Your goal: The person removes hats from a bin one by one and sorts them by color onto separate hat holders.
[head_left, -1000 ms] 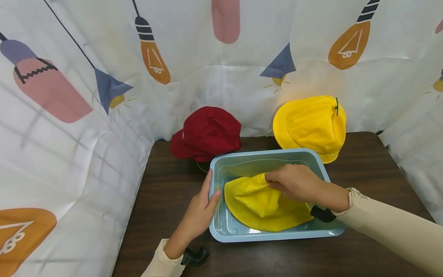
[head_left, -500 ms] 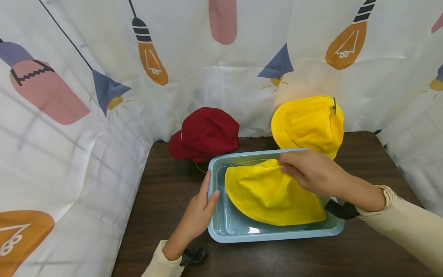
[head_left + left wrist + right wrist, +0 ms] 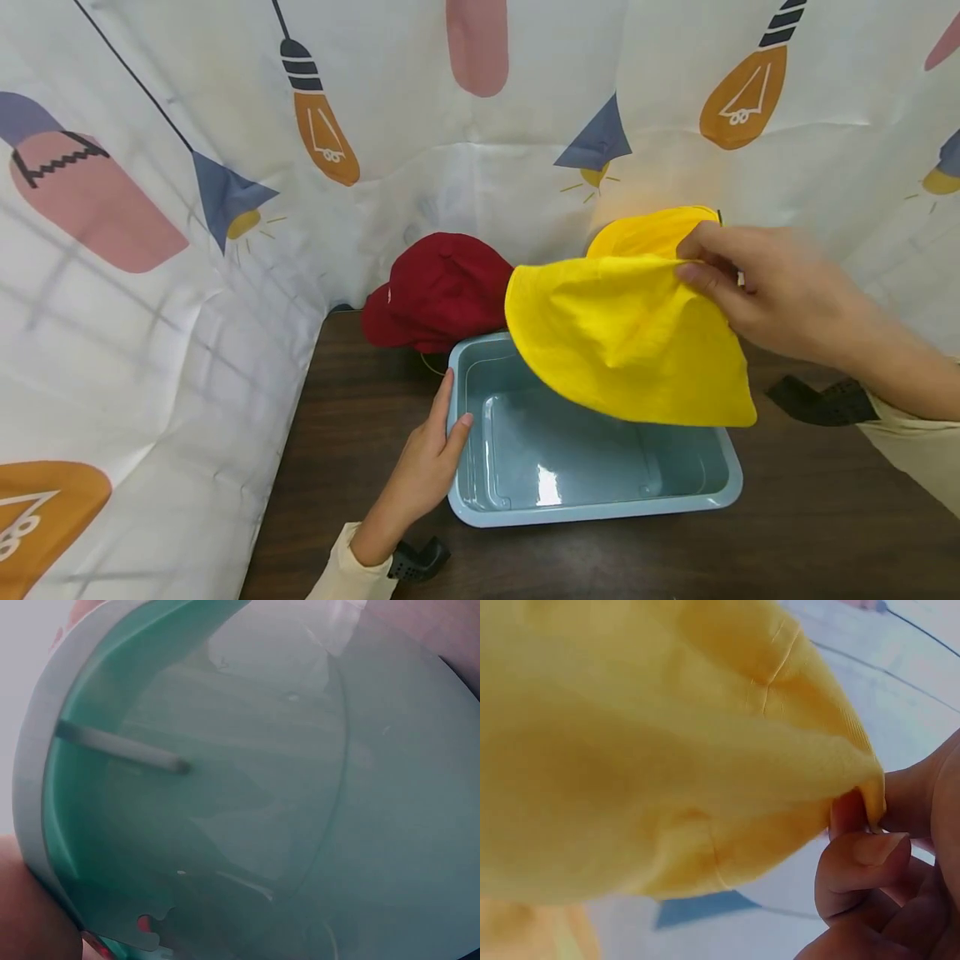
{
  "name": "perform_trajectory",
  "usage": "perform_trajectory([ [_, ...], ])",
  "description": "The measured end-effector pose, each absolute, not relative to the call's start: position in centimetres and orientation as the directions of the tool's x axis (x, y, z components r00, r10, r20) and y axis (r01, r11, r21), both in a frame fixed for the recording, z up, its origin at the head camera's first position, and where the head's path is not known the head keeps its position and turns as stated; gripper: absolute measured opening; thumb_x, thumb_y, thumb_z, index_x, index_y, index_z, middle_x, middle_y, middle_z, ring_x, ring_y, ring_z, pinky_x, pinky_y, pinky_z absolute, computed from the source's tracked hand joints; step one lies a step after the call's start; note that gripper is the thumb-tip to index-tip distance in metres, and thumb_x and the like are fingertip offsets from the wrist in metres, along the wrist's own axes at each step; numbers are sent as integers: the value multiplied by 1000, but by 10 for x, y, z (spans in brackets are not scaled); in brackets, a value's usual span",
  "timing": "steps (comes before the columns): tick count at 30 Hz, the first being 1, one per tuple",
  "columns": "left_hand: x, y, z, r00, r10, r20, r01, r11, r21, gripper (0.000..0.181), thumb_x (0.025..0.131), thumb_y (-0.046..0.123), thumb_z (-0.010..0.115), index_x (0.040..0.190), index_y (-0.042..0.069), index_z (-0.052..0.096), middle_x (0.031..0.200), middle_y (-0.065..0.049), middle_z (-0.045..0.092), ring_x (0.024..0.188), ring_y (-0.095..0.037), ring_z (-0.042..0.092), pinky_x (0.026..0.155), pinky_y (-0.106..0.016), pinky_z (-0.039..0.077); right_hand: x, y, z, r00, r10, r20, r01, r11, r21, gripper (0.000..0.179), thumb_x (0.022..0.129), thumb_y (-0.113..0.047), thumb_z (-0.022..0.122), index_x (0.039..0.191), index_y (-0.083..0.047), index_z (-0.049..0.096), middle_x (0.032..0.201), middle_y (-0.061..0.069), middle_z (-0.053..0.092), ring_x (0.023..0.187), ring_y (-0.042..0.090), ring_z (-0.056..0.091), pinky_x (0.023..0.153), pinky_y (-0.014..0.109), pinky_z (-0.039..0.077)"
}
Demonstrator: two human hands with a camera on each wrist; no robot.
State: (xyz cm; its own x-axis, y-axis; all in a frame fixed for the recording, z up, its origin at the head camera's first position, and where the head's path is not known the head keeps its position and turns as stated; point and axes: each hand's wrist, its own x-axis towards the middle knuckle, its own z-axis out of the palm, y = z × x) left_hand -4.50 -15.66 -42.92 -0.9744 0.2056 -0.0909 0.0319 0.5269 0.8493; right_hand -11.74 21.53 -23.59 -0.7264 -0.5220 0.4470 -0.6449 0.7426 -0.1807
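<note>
My right hand [image 3: 776, 287] pinches the crown of a yellow bucket hat [image 3: 626, 342] between thumb and fingers. The hat hangs brim-down above the back right of a pale blue plastic basin [image 3: 570, 515]. In the right wrist view, the gathered cloth of the bucket hat [image 3: 705, 772] is nipped by the fingertips [image 3: 859, 862]. My left hand [image 3: 420, 467] holds the basin's left rim, thumb over the inner side and index finger along the outside. Up close, the left wrist view shows the basin's wall [image 3: 247, 772] and rim.
Behind the basin, a dark red baseball cap [image 3: 446, 292] sits at the back left of the dark wooden table [image 3: 360, 400]. Another yellow hat [image 3: 652, 233] at the back right is mostly hidden by the held one. A patterned white curtain [image 3: 420, 108] borders the table.
My right hand has lifted the yellow bucket hat out of the basin, moving up, right and toward the back. The basin's floor now shows. My left hand has stayed on the rim.
</note>
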Motion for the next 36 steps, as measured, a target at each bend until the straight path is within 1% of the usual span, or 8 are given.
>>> perform_trajectory([
  [9, -45, -155, -430, -974, 208, -85, 39, 527, 849, 75, 108, 33, 51, 166, 26, 4, 164, -15, 36, 133, -38, 58, 93, -51, 57, -141, 251, -190, -866, -268, 423, -379, 902, -205, 21, 105, -10, 55, 122, 1, 57, 106, 25, 63, 73, 21, 52, 62, -3, 29],
  [13, -45, -155, -430, -974, 209, -83, 41, 529, 848, 74, 108, 32, 51, 166, 26, 4, 164, -14, 36, 133, -37, 58, 93, -51, 57, -164, 277, -181, -861, -195, 470, -352, 895, -274, 27, 107, -12, 49, 128, 3, 54, 103, 5, 58, 74, -8, 54, 69, -9, 29],
  [15, -45, -155, -430, -974, 209, -83, 41, 529, 848, 74, 108, 33, 51, 166, 26, 4, 164, -14, 35, 133, -37, 58, 94, -51, 57, -175, 287, -176, -849, -174, 499, -350, 893, -283, 28, 107, -14, 49, 129, 2, 54, 98, -14, 49, 69, -25, 40, 69, -9, 30],
  [18, -45, -155, -429, -974, 209, -86, 37, 524, 851, 74, 108, 33, 51, 166, 26, 4, 164, -14, 36, 131, -36, 59, 91, -49, 58, -185, 296, -168, -849, -140, 509, -323, 900, -291, 31, 108, -16, 47, 132, 3, 53, 94, -28, 37, 67, -27, 38, 68, -9, 30],
  [20, -45, -156, -429, -974, 210, -88, 35, 518, 855, 75, 108, 32, 51, 166, 27, 4, 162, -15, 38, 128, -36, 62, 89, -47, 60, -189, 296, -164, -857, -129, 500, -309, 904, -297, 32, 108, -14, 46, 133, 5, 51, 96, -19, 44, 65, -26, 36, 67, -8, 29],
  [26, -45, -156, -429, -974, 211, -87, 36, 518, 855, 75, 108, 30, 51, 166, 27, 4, 161, -15, 40, 126, -35, 63, 89, -46, 60, -202, 294, -162, -928, -68, 367, -168, 954, -250, 38, 110, -15, 41, 138, 10, 46, 113, 35, 50, 68, -1, 44, 57, -2, 23],
  [31, -44, -155, -429, -973, 214, -88, 37, 519, 854, 75, 108, 30, 51, 166, 27, 4, 162, -15, 39, 129, -35, 61, 93, -48, 58, -223, 305, -181, -958, -66, 278, -122, 974, -190, 39, 110, -20, 40, 135, 10, 47, 118, 37, 51, 84, 45, 54, 51, 4, 24],
  [36, -44, -154, -429, -972, 217, -92, 33, 513, 858, 75, 108, 29, 51, 166, 27, 3, 162, -15, 39, 129, -36, 61, 91, -47, 58, -233, 314, -202, -951, -112, 288, -169, 969, -180, 34, 109, -19, 44, 125, 9, 51, 113, 34, 55, 83, 42, 52, 50, 6, 25],
])
